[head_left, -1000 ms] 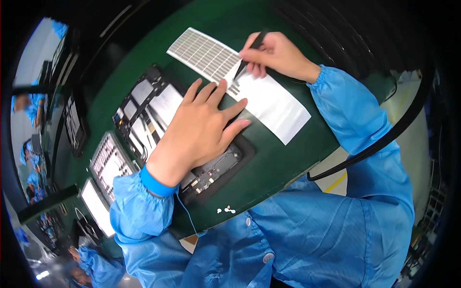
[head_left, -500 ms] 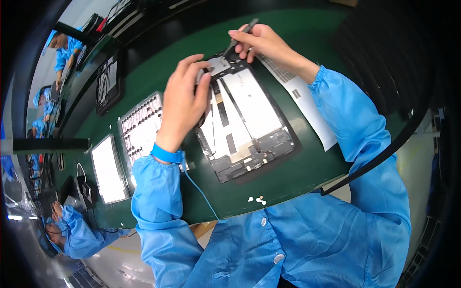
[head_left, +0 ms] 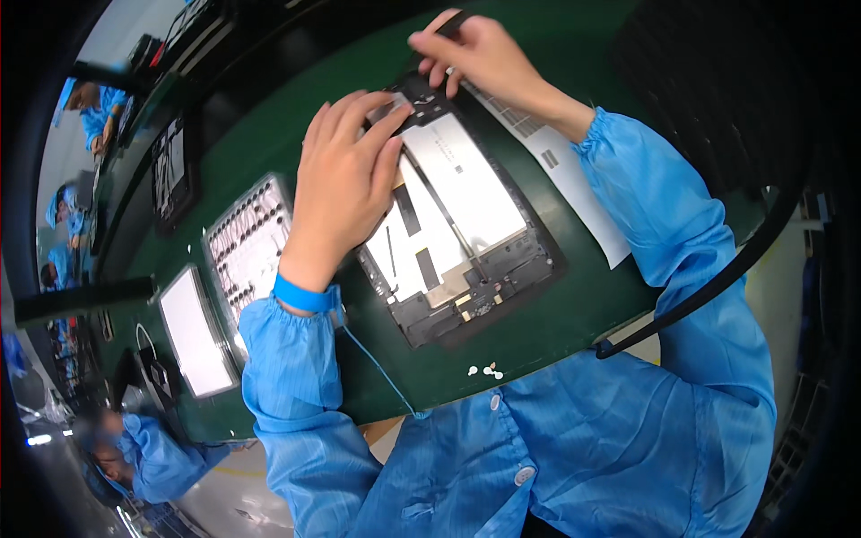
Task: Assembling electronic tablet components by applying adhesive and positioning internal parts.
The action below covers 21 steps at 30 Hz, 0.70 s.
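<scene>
- We note one opened tablet-like device (head_left: 475,188), black-framed, silvery-white panels exposed, lying aslant at frame centre.
- We see one slim dark tool (head_left: 454,25), partly hidden, slanting, at upper centre.

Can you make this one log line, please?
left hand: touching opened device, far end | right hand: holding dark tool | white sheet: right of device | blue wristband: left wrist

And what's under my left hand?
Your left hand covers the upper left of the opened device. A white panel shows right of it; what's directly beneath is hidden.
</scene>
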Each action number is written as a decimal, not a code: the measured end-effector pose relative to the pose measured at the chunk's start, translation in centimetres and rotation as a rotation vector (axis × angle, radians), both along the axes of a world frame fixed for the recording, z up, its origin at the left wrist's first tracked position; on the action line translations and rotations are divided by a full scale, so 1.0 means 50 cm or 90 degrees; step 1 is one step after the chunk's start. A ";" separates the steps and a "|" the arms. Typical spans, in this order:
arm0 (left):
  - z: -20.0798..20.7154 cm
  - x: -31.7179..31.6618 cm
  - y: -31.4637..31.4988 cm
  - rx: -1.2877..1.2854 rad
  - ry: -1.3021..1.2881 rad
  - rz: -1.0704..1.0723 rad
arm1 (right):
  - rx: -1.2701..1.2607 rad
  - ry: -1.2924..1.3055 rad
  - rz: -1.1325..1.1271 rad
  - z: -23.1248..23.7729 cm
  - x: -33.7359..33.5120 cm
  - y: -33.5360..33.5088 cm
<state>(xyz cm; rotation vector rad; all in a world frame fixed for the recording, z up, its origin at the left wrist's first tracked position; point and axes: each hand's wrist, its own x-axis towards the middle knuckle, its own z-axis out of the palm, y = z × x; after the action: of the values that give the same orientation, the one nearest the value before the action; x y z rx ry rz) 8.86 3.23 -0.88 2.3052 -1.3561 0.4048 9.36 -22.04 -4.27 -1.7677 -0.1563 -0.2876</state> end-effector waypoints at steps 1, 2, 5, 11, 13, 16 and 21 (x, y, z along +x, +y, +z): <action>-0.003 0.001 0.005 0.009 -0.054 -0.019 | 0.041 -0.076 -0.021 -0.002 0.009 0.017; -0.005 0.004 0.013 0.017 -0.109 -0.034 | 0.184 -0.001 -0.031 0.046 -0.007 0.046; -0.014 -0.008 0.034 -0.001 -0.026 -0.049 | 0.002 -0.115 -0.079 0.028 -0.008 0.019; 0.069 -0.004 0.320 -0.142 0.121 0.149 | -0.150 -0.083 0.172 0.108 -0.035 0.151; 0.009 0.011 0.430 -0.191 0.111 0.238 | -0.184 -0.141 0.325 0.113 0.008 0.279; -0.068 0.014 0.495 -0.288 0.169 0.377 | -0.423 -0.298 0.411 0.086 0.085 0.421; -0.075 0.013 0.477 -0.238 0.053 0.382 | -0.613 -0.370 0.477 0.079 0.141 0.478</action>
<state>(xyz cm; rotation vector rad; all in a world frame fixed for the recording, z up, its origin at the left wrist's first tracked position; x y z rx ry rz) 9.53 27.07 -4.64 2.3256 -0.4669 0.6693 16.44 1.87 -0.32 -2.3349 -1.5449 -0.1657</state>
